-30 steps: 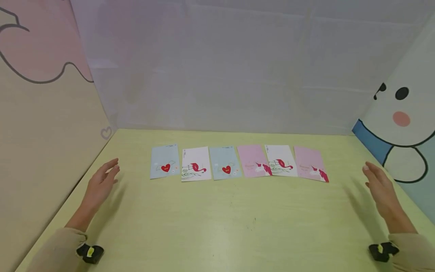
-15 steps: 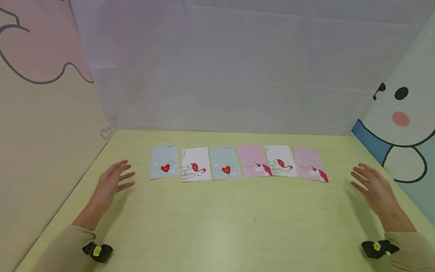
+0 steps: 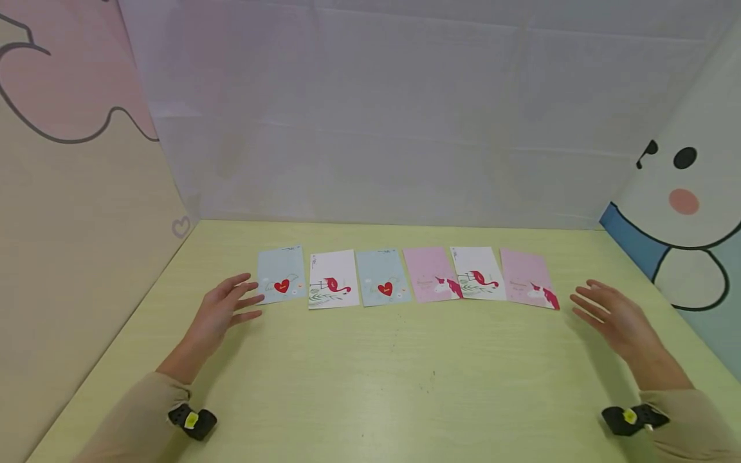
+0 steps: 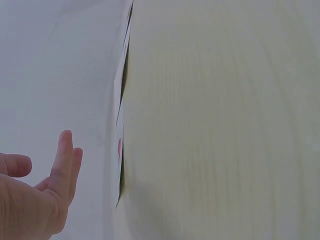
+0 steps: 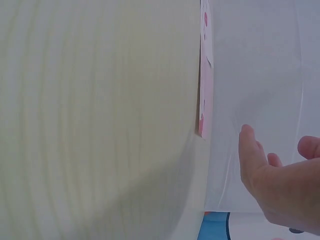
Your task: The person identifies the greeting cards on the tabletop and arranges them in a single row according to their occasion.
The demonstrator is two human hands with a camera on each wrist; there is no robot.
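Hovering left grip [image 3: 215,311], leftmost card [image 3: 282,271] perhaps beneath, right grip [image 3: 621,321] raised

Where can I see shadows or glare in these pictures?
Head view: soft shadows near the left hand and right hand, faint sheen on the table's near part; left wrist view: a pale shadow on the table; right wrist view: a larger, diagonal shadow.

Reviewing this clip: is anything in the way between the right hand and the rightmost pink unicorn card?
Nothing visible. In the head view, the right hand is just right of the pink unicorn card, with only bare tabletop showing between them.
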